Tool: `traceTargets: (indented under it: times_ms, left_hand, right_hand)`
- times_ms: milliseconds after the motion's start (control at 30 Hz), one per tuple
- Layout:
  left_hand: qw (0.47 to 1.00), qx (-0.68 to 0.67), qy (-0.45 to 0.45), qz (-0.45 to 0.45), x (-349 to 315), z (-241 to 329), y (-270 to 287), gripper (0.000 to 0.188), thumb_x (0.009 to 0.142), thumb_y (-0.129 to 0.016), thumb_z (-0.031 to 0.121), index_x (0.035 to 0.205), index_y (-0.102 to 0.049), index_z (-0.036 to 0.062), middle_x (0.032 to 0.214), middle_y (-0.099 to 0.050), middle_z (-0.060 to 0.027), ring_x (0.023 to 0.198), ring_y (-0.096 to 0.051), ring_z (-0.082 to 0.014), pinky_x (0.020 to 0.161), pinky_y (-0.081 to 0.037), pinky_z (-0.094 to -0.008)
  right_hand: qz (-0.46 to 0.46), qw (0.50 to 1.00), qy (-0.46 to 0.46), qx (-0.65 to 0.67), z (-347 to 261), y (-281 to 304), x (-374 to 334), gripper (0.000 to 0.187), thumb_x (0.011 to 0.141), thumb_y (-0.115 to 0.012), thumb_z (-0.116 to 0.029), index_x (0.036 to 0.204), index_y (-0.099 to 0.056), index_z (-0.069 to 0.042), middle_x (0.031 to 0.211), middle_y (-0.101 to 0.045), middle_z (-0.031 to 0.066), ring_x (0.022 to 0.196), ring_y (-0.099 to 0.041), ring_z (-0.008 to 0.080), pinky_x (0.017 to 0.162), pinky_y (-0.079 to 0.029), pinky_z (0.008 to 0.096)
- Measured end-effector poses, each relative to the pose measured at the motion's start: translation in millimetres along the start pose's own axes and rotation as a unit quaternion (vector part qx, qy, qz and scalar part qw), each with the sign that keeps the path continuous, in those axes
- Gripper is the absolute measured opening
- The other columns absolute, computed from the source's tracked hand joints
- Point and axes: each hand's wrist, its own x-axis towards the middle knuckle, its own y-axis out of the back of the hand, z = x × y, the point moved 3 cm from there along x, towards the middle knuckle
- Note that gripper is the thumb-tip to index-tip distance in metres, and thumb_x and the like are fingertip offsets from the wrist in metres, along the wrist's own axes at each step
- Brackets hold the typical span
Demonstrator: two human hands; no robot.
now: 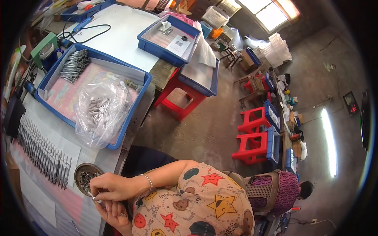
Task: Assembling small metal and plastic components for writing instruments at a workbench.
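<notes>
My right hand (109,186) is closed in a pinch, its fingertips together at a small pale piece (93,198). Just below it, my left hand (115,214) has its fingers curled, with thumb and fingertips at the same piece. The piece is too small to name, and fingers cover most of it. Right beside my right hand, a round brown bowl (77,171) contains many tiny metal parts. Beyond the bowl, a long row of slim silver metal parts (45,151) lies side by side on the white-covered table.
A blue tray (146,84) contains a clear bag (84,129) of small pale metal pieces and a pile of slim metal parts (75,65). Another blue tray (147,46) is farther back. Red stools (252,146) and a seated person (285,192) are at the right.
</notes>
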Motion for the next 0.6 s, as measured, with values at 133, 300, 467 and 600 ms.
traceTargets:
  times_ms: [133, 300, 467, 600]
  left_hand:
    - [0.949, -0.211, 0.234, 0.005, 18.0, -7.8, 20.3, 0.028, 0.097, -0.042, 0.035, 0.091, -0.049, 0.0084, 0.057, -0.037, 0.0058, 0.035, -0.027, -0.0033, 0.03, -0.022, -0.016]
    - [0.99, -0.048, 0.12, -0.054, 19.7, -5.8, 25.7, 0.032, 0.092, -0.05, 0.035, 0.107, -0.048, 0.0065, 0.065, -0.04, 0.0065, 0.044, -0.036, -0.0008, 0.037, -0.028, -0.0134]
    - [0.968, 0.194, -0.053, -0.148, 4.4, 7.9, 1.6, 0.056, 0.088, -0.055, 0.035, 0.129, -0.037, 0.0005, 0.092, -0.047, 0.0008, 0.066, -0.046, -0.0013, 0.052, -0.034, -0.0121]
    - [0.982, 0.163, 0.01, -0.093, 12.4, 0.2, -10.1, 0.044, 0.097, -0.044, 0.029, 0.131, -0.036, 0.0022, 0.097, -0.05, -0.0026, 0.066, -0.049, -0.0029, 0.052, -0.037, -0.0121]
  right_hand:
    - [0.015, 1.0, -0.008, 0.003, 3.4, 1.5, -2.6, 0.012, 0.08, -0.063, -0.003, 0.079, -0.051, 0.0, 0.071, -0.056, 0.0105, 0.065, -0.055, 0.0227, 0.058, -0.043, 0.0318]
    - [-0.001, 1.0, 0.001, 0.025, 7.9, -6.0, -1.7, 0.011, 0.08, -0.063, -0.003, 0.081, -0.053, 0.0, 0.07, -0.058, 0.0095, 0.065, -0.059, 0.0232, 0.058, -0.045, 0.031]
    - [0.022, 1.0, 0.023, 0.002, 1.8, -2.5, -2.7, 0.01, 0.078, -0.063, -0.002, 0.079, -0.053, 0.0, 0.069, -0.058, 0.0092, 0.064, -0.06, 0.023, 0.057, -0.046, 0.0305]
    - [0.037, 0.999, 0.032, 0.008, 2.3, -6.1, -0.9, 0.011, 0.077, -0.064, 0.0, 0.078, -0.053, 0.0, 0.069, -0.058, 0.0089, 0.062, -0.059, 0.0227, 0.056, -0.046, 0.0304]
